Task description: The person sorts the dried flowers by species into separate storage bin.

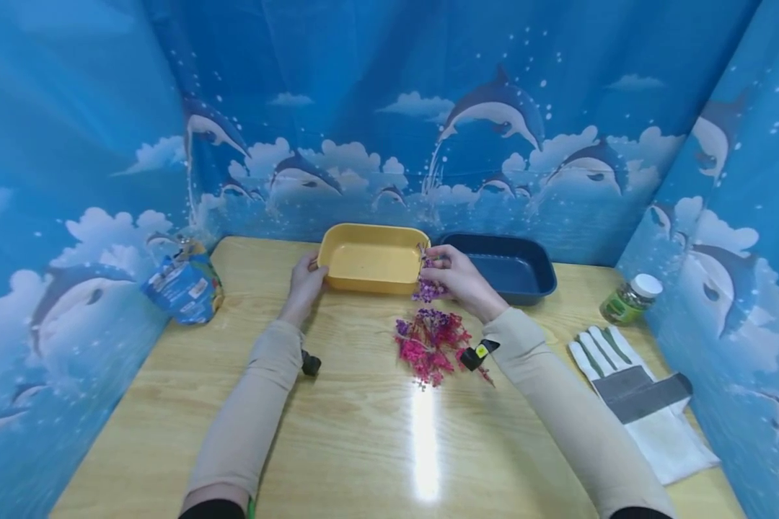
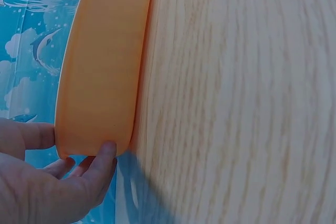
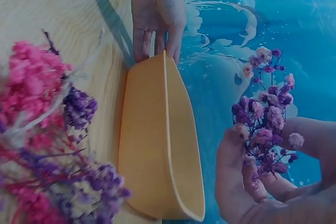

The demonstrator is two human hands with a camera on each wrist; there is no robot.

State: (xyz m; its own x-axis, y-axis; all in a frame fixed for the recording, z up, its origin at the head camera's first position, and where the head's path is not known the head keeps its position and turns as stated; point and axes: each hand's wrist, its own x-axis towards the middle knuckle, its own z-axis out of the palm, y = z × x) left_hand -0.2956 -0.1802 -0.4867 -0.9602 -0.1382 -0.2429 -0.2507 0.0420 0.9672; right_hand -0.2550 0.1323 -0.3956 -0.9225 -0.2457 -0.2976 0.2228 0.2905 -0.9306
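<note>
My left hand (image 1: 304, 285) holds the left end of a yellow rectangular tub (image 1: 376, 259). In the left wrist view its fingers and thumb are set around the end wall of the tub (image 2: 105, 66). My right hand (image 1: 459, 280) pinches a sprig of small purple dried flowers (image 3: 265, 124), raised beside the tub's right end. Below that hand lies a loose heap of pink and purple dried flowers (image 1: 428, 346) on the table. In the right wrist view some of this heap (image 3: 37, 87) shows close up at the left.
A dark blue tub (image 1: 506, 263) stands right of the yellow one. Farther right are a white-lidded jar (image 1: 631, 299) and white-and-grey work gloves (image 1: 643, 396). A blue bag (image 1: 185, 285) stands at the table's left edge. A dolphin-print curtain (image 1: 363, 108) surrounds the wooden table (image 1: 350, 418).
</note>
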